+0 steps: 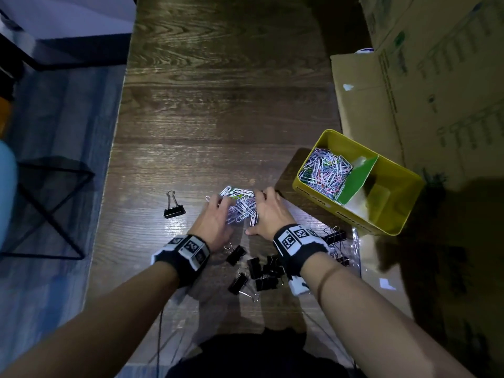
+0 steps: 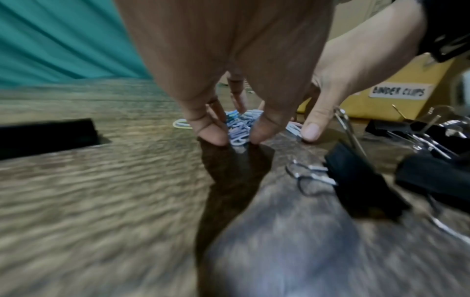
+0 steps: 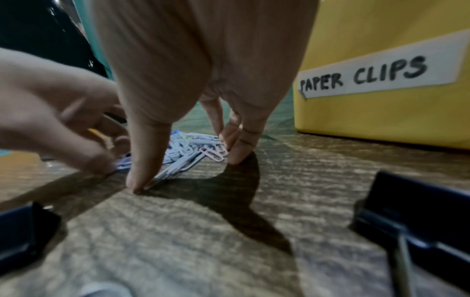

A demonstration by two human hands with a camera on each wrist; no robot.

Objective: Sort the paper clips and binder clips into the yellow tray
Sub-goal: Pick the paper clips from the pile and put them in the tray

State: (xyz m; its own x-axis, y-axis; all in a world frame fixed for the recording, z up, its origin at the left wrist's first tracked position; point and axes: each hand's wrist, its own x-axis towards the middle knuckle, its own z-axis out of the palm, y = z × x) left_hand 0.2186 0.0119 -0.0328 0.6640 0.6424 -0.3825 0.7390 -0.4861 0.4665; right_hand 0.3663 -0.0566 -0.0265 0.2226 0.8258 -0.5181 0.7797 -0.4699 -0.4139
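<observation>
Paper clip pile (image 1: 242, 205) left of the tray (image 1: 321, 199) (binder clips (image 1: 261, 268) nearer)

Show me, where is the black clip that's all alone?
In the head view, the lone binder clip lies on the wooden table, left of the left hand and the loose paper clip pile.

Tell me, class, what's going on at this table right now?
A person is sorting clips. The left hand and right hand cup a loose pile of paper clips on the wooden table, fingertips down either side. The yellow tray already holds many sorted paper clips in one compartment. Black binder clips lie on the table near the wrists, with a lone binder clip to the person's left.
</observation>
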